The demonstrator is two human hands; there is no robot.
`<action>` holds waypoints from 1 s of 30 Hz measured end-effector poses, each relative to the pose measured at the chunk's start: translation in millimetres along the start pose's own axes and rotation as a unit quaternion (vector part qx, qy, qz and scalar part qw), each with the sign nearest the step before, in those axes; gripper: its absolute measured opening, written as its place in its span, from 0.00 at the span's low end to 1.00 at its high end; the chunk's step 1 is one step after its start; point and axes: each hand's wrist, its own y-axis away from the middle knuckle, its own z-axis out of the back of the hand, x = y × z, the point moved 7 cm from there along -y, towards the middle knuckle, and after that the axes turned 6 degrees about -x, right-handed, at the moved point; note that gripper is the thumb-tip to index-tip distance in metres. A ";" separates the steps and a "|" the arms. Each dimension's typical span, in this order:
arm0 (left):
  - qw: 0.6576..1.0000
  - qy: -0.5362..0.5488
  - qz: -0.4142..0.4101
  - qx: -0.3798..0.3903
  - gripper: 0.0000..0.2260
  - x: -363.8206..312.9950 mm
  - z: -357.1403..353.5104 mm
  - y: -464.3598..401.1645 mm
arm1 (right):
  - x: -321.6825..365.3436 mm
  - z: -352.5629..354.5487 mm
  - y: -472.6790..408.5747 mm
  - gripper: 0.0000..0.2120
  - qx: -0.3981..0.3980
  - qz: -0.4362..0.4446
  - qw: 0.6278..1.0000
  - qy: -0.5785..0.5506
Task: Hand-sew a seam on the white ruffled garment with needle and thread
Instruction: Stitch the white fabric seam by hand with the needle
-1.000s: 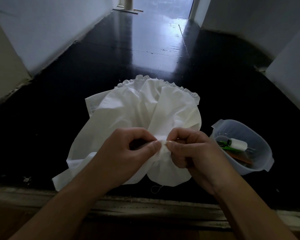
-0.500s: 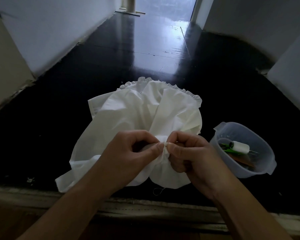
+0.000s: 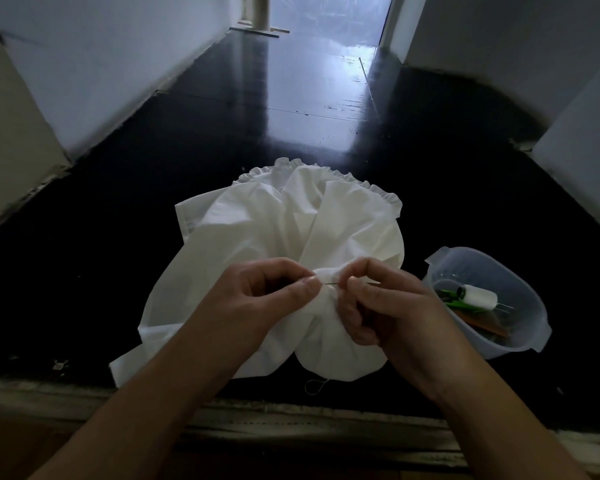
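A white garment with a ruffled far edge lies bunched on the black floor. My left hand pinches a fold of the cloth at its gathered middle. My right hand pinches a thin needle that sticks out of the fold between the two thumbs. A loop of white thread hangs below the garment's near edge.
A clear plastic tub stands on the floor to the right, holding a white thread spool, green-handled tools and a brown item. A worn wooden threshold runs across the front. White walls flank the glossy black floor.
My hands have drawn slightly apart, and the needle now shows between the thumbs. The garment stays where it was.
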 end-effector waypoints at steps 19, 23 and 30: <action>0.997 0.071 0.030 0.027 0.07 8.4 -5.4 -2.6 | -3.4 -6.2 -0.9 0.08 -0.032 -0.014 0.997 -0.075; 0.998 0.046 0.015 0.030 0.06 7.7 -8.1 -2.0 | -2.5 -12.7 0.8 0.08 -0.031 -0.009 0.997 -0.071; 0.999 0.043 0.002 0.031 0.07 3.2 -8.4 -1.7 | -1.9 -9.1 2.0 0.06 -0.049 -0.016 0.997 -0.051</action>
